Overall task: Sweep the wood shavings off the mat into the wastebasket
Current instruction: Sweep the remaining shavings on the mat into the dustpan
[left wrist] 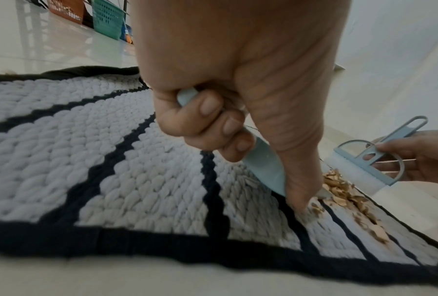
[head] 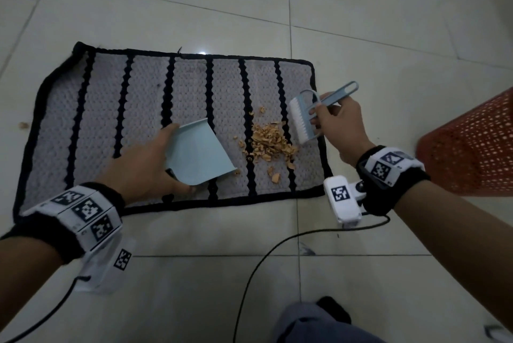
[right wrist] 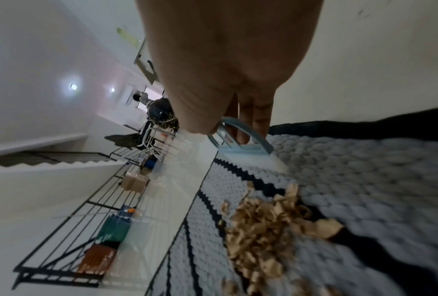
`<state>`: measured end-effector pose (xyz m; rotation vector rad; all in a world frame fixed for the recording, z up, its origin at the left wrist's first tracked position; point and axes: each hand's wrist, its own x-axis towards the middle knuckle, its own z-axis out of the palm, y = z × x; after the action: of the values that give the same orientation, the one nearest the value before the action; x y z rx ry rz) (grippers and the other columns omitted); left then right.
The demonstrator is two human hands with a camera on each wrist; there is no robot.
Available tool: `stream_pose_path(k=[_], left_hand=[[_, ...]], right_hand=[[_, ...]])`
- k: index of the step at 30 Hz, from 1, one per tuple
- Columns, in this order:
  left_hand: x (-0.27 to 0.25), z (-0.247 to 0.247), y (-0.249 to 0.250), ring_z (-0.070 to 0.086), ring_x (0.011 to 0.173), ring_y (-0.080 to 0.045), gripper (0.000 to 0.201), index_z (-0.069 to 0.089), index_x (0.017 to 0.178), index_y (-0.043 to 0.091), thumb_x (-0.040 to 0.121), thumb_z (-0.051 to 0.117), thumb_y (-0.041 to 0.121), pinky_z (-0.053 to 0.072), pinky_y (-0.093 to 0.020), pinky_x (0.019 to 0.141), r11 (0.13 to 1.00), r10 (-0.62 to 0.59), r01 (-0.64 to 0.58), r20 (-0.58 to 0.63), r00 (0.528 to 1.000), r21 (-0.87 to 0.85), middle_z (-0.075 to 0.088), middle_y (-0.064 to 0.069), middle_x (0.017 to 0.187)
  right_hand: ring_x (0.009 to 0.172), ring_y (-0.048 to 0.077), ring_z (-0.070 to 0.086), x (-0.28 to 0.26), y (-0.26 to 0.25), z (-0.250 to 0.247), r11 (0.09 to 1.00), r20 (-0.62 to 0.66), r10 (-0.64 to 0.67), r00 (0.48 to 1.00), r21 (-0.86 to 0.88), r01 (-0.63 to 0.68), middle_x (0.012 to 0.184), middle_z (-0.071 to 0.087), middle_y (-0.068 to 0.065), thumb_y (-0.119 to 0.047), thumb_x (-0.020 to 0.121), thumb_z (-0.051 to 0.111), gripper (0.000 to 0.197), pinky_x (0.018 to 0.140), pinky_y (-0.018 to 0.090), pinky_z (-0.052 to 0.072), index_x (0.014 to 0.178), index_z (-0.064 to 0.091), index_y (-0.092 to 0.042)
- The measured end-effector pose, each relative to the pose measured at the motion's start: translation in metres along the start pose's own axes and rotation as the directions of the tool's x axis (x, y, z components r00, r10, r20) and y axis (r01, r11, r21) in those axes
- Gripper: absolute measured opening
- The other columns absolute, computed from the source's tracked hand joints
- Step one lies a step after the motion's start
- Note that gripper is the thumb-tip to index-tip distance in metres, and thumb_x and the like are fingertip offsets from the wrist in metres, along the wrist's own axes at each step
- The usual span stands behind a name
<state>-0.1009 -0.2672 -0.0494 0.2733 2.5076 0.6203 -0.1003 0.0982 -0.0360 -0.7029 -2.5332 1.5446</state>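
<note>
A grey mat [head: 116, 109] with black stripes lies on the tiled floor. A pile of tan wood shavings [head: 270, 142] [right wrist: 265, 220] sits near its right end. My left hand [head: 144, 167] grips a pale blue dustpan [head: 197, 148] [left wrist: 265, 166], its lip on the mat just left of the pile. My right hand [head: 338, 123] holds a small blue brush with white bristles [head: 301, 120] [left wrist: 357, 170] [right wrist: 248, 154] just right of the pile. A red mesh wastebasket [head: 472, 148] stands off the mat at the right.
One stray shaving [head: 23, 125] lies on the floor left of the mat. Black cables [head: 249, 273] trail across the tiles near me. My knee [head: 319, 326] shows at the bottom. Wire shelving [right wrist: 86, 210] with boxes stands far off.
</note>
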Motion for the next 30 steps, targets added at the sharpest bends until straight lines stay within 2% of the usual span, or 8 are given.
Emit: stream_pose_path(k=[2, 4, 9, 13, 17, 23, 26, 30], left_hand=[[-0.007, 0.008, 0.000, 0.060, 0.107, -0.026, 0.128, 0.006, 0.154, 0.035, 0.058, 0.087, 0.055, 0.054, -0.039, 0.084, 1.000, 0.012, -0.012, 0.018, 1.000, -0.005, 0.057, -0.006, 0.134], [-0.012, 0.015, 0.000, 0.061, 0.099, -0.024, 0.129, 0.007, 0.154, 0.034, 0.056, 0.087, 0.059, 0.056, -0.039, 0.080, 0.999, 0.023, -0.024, 0.027, 0.999, 0.025, 0.059, -0.005, 0.128], [-0.016, 0.030, 0.008, 0.057, 0.079, -0.021, 0.122, 0.011, 0.153, 0.029, 0.060, 0.087, 0.053, 0.054, -0.035, 0.068, 0.999, 0.023, -0.023, 0.001, 1.000, 0.043, 0.063, -0.007, 0.113], [-0.020, 0.032, 0.008, 0.059, 0.072, -0.023, 0.121, 0.012, 0.153, 0.031, 0.061, 0.087, 0.051, 0.053, -0.034, 0.064, 0.998, 0.024, -0.023, -0.030, 0.999, 0.058, 0.065, -0.007, 0.104], [-0.022, 0.032, 0.006, 0.061, 0.072, -0.022, 0.120, 0.010, 0.153, 0.033, 0.061, 0.087, 0.050, 0.054, -0.034, 0.063, 0.998, 0.030, -0.028, -0.035, 0.999, 0.064, 0.061, -0.001, 0.096], [-0.023, 0.037, 0.005, 0.061, 0.066, -0.018, 0.120, 0.009, 0.152, 0.035, 0.061, 0.085, 0.054, 0.055, -0.036, 0.060, 0.996, 0.036, -0.032, -0.035, 0.999, 0.089, 0.063, 0.000, 0.090], [-0.021, 0.040, 0.005, 0.057, 0.061, -0.014, 0.120, 0.009, 0.152, 0.035, 0.061, 0.085, 0.054, 0.048, -0.029, 0.053, 0.997, 0.025, -0.021, -0.044, 0.999, 0.081, 0.062, 0.000, 0.088], [-0.018, 0.044, 0.002, 0.055, 0.064, -0.016, 0.121, 0.008, 0.153, 0.034, 0.061, 0.085, 0.054, 0.042, -0.028, 0.053, 0.997, 0.029, -0.026, -0.041, 0.999, 0.069, 0.058, 0.000, 0.092]], right_hand=[[0.085, 0.020, 0.070, -0.007, 0.010, -0.004, 0.993, -0.053, -0.033, 0.998, -0.115, 0.027, 0.097, 0.071, 0.006, -0.031, 0.094, 0.059, 0.020, 0.075, 0.040, 0.060, 0.107, 0.061, -0.016], [0.088, 0.020, 0.069, -0.013, 0.013, -0.005, 0.974, -0.080, -0.066, 0.995, -0.221, 0.047, 0.097, 0.071, 0.004, -0.030, 0.096, 0.058, 0.024, 0.075, 0.032, 0.057, 0.110, 0.063, -0.011], [0.059, 0.006, 0.054, -0.025, 0.004, 0.010, 0.888, 0.010, -0.225, 0.974, -0.409, 0.209, 0.077, 0.061, -0.003, -0.035, 0.100, 0.053, 0.024, 0.050, 0.012, 0.034, 0.100, 0.062, -0.013], [0.055, 0.006, 0.050, -0.031, 0.004, 0.023, 0.861, 0.067, -0.271, 0.960, -0.430, 0.273, 0.073, 0.060, 0.001, -0.024, 0.099, 0.056, 0.011, 0.047, 0.015, 0.032, 0.091, 0.054, -0.015], [0.057, 0.012, 0.053, -0.033, 0.006, 0.027, 0.854, 0.086, -0.263, 0.961, -0.442, 0.274, 0.073, 0.061, 0.001, -0.024, 0.099, 0.054, 0.011, 0.050, 0.021, 0.032, 0.092, 0.053, -0.016], [0.053, 0.000, 0.047, -0.040, 0.001, 0.034, 0.852, 0.131, -0.292, 0.947, -0.414, 0.320, 0.064, 0.051, -0.011, -0.020, 0.099, 0.054, 0.013, 0.045, 0.007, 0.030, 0.089, 0.046, -0.022], [0.051, 0.002, 0.044, -0.048, 0.000, 0.045, 0.844, 0.161, -0.321, 0.933, -0.399, 0.359, 0.062, 0.045, -0.014, -0.019, 0.098, 0.054, 0.016, 0.043, 0.009, 0.030, 0.087, 0.044, -0.022], [0.051, 0.002, 0.047, -0.053, -0.002, 0.056, 0.840, 0.193, -0.348, 0.918, -0.371, 0.396, 0.061, 0.047, -0.013, -0.018, 0.098, 0.054, 0.009, 0.044, 0.010, 0.029, 0.089, 0.052, -0.020]])
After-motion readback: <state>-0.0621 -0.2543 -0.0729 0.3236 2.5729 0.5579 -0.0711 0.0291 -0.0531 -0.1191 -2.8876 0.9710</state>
